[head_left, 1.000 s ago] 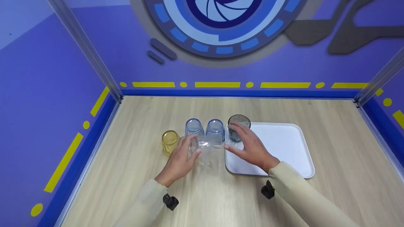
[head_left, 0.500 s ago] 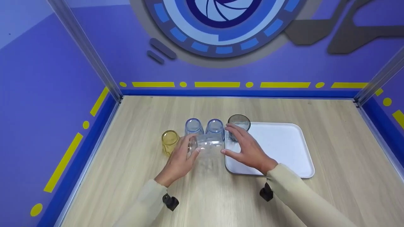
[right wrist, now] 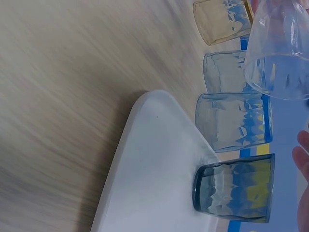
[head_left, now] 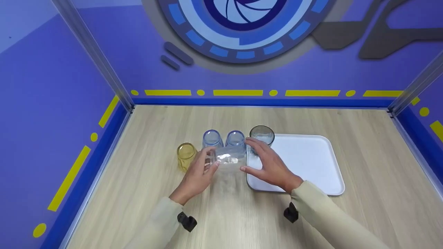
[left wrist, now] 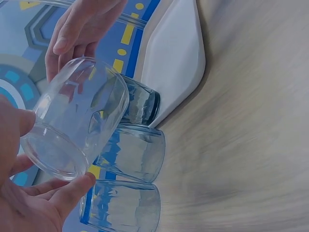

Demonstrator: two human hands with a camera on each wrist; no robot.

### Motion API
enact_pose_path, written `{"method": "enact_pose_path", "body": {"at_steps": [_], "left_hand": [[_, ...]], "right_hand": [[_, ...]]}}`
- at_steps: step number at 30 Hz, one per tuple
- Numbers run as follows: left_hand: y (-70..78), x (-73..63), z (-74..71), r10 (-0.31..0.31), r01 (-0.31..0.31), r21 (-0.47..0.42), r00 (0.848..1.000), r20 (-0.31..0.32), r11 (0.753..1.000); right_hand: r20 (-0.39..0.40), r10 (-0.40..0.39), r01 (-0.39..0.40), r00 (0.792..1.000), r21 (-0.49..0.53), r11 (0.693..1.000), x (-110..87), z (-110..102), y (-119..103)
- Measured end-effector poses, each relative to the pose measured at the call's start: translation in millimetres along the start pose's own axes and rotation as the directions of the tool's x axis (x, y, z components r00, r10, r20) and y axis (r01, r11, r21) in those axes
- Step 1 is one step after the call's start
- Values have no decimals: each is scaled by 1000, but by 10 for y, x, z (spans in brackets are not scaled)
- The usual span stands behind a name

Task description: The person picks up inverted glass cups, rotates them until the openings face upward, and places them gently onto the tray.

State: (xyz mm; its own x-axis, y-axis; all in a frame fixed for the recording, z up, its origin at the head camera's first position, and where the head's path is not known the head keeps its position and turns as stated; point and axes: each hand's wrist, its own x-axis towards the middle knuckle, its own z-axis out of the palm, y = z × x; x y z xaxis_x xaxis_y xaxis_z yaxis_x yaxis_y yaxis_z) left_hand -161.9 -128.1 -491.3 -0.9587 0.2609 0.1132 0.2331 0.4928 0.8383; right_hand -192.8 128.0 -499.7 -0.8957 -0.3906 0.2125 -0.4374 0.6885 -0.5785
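Observation:
My left hand [head_left: 198, 173] grips a clear glass [head_left: 230, 159] by its base end, thumb and fingers round it. The glass lies sideways in the air, its mouth towards my right hand [head_left: 271, 165]. That right hand is spread with thumb and fingers apart, just off the rim; the right wrist view shows a gap between its fingertips [right wrist: 301, 154] and the glass. Behind the clear glass stand two blue glasses [head_left: 212, 138] [left wrist: 130, 152], side by side. A smoky grey glass [right wrist: 234, 188] stands on a white tray's corner, partly hidden by my right hand in the head view.
A yellow glass [head_left: 186, 155] stands left of my left hand. The white tray [head_left: 308, 162] lies on the wooden table [head_left: 221, 221] to the right, under my right forearm. Purple-blue panels [head_left: 242, 79] close off the back and sides.
My right hand has moved slightly left and nearer me, towards the clear glass's mouth. The clear glass has tilted a little in my left hand, which stays nearly in place.

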Motion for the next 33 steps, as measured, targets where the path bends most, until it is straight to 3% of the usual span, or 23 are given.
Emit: {"method": "enact_pose_path", "body": {"at_steps": [14, 24, 33], "left_hand": [[-47, 13, 2, -20, 23, -94, 999, 28, 995], [-71, 29, -8, 6, 5, -181, 998, 57, 983], [-65, 18, -9, -10, 25, -202, 997, 79, 979]], "right_hand": [[29, -34, 33, 999, 51, 998, -23, 19, -9], [25, -72, 70, 997, 51, 996, -22, 21, -22], [69, -27, 22, 997, 73, 997, -25, 6, -51]]}}
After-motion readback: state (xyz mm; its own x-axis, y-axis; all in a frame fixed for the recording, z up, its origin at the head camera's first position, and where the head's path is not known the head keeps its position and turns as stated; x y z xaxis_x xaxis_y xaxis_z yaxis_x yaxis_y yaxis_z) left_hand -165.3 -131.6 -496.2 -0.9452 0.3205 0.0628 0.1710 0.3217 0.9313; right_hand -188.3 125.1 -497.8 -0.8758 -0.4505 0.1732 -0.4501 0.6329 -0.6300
